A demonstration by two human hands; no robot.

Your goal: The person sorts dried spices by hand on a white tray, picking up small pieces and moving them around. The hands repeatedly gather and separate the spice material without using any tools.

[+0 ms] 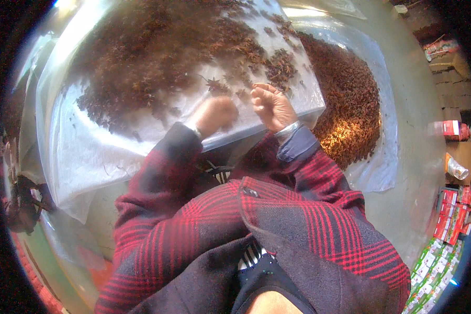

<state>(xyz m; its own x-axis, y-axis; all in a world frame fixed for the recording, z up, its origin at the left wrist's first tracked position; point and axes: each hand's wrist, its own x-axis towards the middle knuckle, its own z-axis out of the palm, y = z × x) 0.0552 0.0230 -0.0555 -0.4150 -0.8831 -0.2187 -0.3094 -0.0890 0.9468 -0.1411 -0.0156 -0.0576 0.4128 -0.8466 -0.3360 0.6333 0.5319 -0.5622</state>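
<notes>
A large heap of reddish-brown star anise [141, 51] lies on a clear plastic sheet [82, 149] before me. My left hand [216, 114] is blurred, just above the sheet's near edge, with its fingers bent; whether it holds anything does not show. Just beyond it lies a single star anise [216, 85]. My right hand [272, 106] is to the right of it, fingers curled in and fingertips close to the thumb; no object can be made out in it. A small cluster of star anise [280, 68] lies just beyond my right hand.
To the right, a second heap of small brown pieces [349, 102] lies on another plastic sheet [390, 157] on the grey floor [416, 137]. Red boxes [449, 216] and green-and-white packages [431, 271] are stacked at the far right. A dark object [23, 204] stands at the left edge.
</notes>
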